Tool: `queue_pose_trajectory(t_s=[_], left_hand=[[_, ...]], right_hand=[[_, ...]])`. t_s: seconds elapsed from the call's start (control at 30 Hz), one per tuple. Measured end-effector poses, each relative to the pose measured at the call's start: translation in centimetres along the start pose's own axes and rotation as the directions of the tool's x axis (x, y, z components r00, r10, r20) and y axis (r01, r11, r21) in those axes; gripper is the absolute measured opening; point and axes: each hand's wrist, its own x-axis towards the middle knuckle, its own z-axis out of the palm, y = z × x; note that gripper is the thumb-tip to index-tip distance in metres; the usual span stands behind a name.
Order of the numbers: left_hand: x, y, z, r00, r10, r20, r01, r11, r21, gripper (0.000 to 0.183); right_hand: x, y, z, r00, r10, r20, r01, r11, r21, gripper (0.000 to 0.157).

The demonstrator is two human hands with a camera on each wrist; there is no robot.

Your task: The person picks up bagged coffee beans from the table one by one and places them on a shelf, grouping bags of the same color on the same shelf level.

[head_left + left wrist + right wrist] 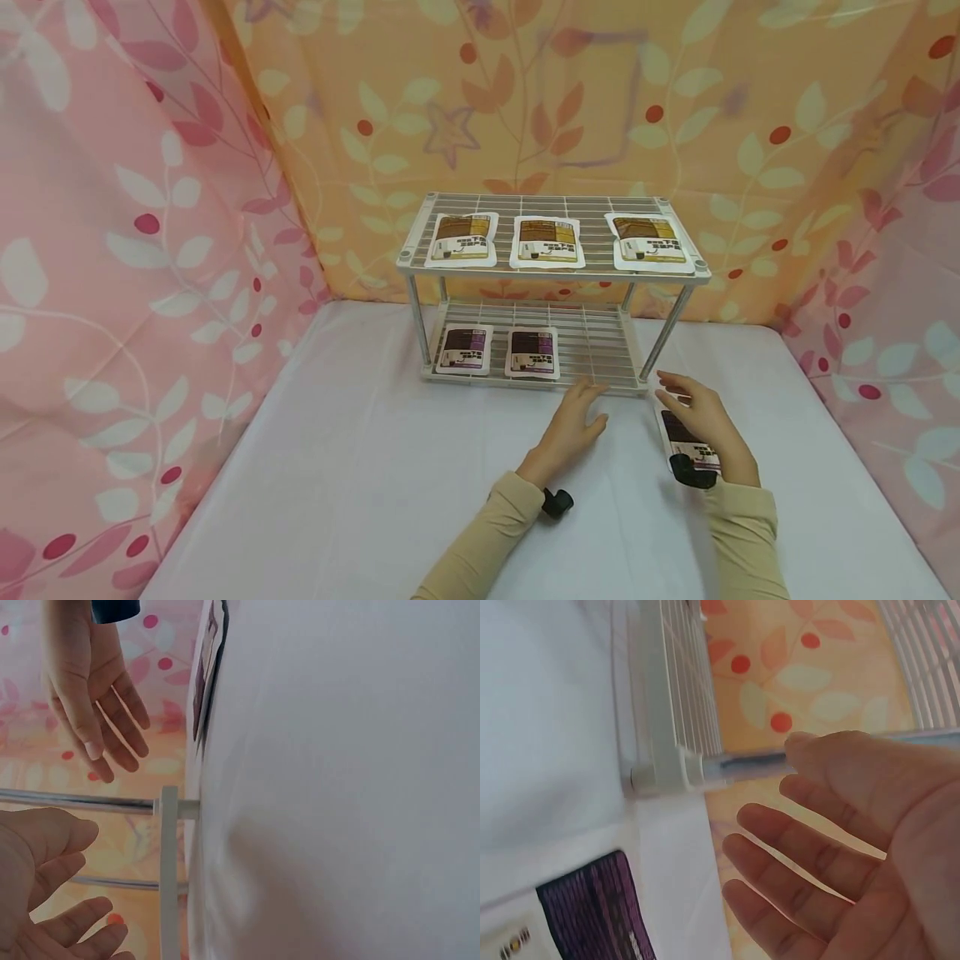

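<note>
My left hand (564, 433) is held at the front edge of the lower shelf, its fingers loosely spread around nothing. To the right of the rack, my right hand (703, 417) hovers over a white pouch with a dark purple label (677, 430), which lies on the table. The hand and wrist hide part of that pouch. In the right wrist view, the fingers (810, 859) hang apart from the pouch (596, 911). Two more dark purple pouches (464, 349) (532, 352) lie on the left and middle of the lower shelf.
A white two-tier wire rack (551, 277) with metal posts stands at the back of the white-covered table (337, 483). On its top tier lie three yellow-brown pouches (462, 240) (547, 242) (650, 242). Floral curtains (360, 100) enclose the back and sides.
</note>
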Motion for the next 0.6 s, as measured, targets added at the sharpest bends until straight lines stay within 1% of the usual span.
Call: queue_pose_trajectory(t_s=[0.27, 0.47, 0.6], left_hand=[[0.2, 0.6, 1.3, 0.998, 0.013, 0.054, -0.013, 1.0, -0.01, 0.044], [-0.2, 0.7, 2.4, 0.994, -0.008, 0.107, 0.01, 1.0, -0.019, 0.046], [-0.3, 1.1, 2.9, 0.989, 0.004, 0.146, -0.003, 1.0, -0.011, 0.047]], right_hand=[[-1.0, 1.0, -1.7, 0.997, 0.057, -0.051, -0.06, 0.996, -0.058, 0.044], [-1.9, 2.2, -2.3, 0.992, 0.083, -0.091, -0.094, 0.988, -0.124, 0.044], [-2.4, 3.0, -2.6, 0.989, 0.123, -0.083, -0.135, 0.978, -0.158, 0.045]])
